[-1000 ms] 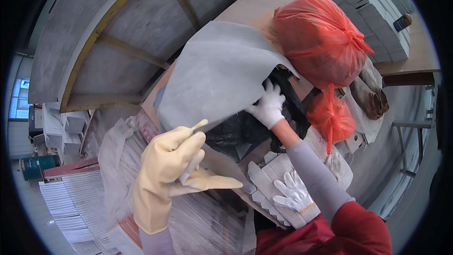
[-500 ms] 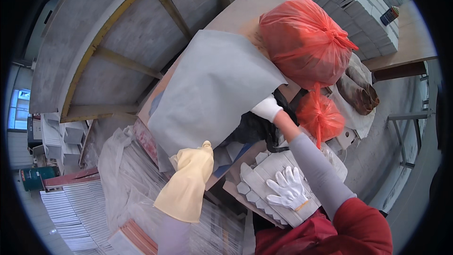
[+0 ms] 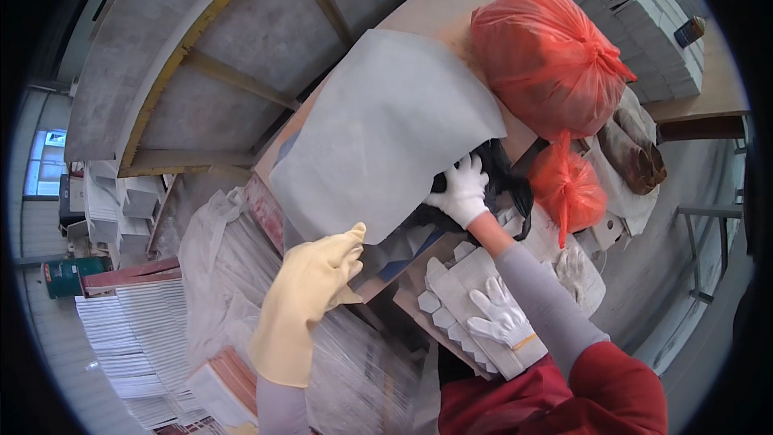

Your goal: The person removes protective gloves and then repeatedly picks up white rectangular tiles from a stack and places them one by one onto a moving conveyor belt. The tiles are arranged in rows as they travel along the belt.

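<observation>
Left hand [image 3: 302, 298] pinching grey sheet [image 3: 386, 129], length slanting away rightward

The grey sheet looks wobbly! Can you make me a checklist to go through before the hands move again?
1. Left hand covered: ok, in a cream rubber glove.
2. Right hand covered: ok, in a white glove, though the wrist above it is bare.
3. Left hand gripping the grey sheet: cannot tell; the fingertips are at its near edge, but the pinch is hidden.
4. Black plastic bag fully uncovered: not ok, the sheet overlaps part of it.
5. Large red plastic bag tied shut: ok, its neck is knotted.
6. Spare white knitted glove off the sheet: ok, it lies nearer the person.
</observation>
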`<state>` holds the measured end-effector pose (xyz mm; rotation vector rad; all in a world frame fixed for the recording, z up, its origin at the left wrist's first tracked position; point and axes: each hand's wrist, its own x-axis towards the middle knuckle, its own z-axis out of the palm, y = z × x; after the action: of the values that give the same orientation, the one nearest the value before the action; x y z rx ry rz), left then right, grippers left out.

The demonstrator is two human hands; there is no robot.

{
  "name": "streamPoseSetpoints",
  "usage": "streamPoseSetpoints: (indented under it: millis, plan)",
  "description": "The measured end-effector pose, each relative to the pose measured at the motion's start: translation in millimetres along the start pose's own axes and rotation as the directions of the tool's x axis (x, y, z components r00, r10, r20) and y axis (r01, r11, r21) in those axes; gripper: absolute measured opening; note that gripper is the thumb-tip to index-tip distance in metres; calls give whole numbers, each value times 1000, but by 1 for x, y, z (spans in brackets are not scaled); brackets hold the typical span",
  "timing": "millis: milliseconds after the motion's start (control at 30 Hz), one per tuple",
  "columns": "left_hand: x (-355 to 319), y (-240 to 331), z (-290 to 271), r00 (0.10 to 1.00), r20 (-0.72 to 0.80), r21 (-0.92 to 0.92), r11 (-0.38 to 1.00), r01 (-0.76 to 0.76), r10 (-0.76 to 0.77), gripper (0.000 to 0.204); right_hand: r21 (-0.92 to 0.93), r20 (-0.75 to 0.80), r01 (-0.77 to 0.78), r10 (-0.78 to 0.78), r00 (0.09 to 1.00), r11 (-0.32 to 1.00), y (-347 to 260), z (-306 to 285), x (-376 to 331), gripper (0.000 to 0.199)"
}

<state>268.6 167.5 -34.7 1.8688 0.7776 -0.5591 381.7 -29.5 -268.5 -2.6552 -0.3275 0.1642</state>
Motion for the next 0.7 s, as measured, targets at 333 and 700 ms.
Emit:
streamPoseSetpoints:
  millis: [333,700]
  plan:
    - [-8,25,-26,817,-29,362,768,-528,576,27,-370,-185,-193,131,974,909,3,138,76,72]
    - [-28,26,-83,803,-83,150,804,-575,590,16,15,-174,102,-98,980,995,-17,99,62,58]
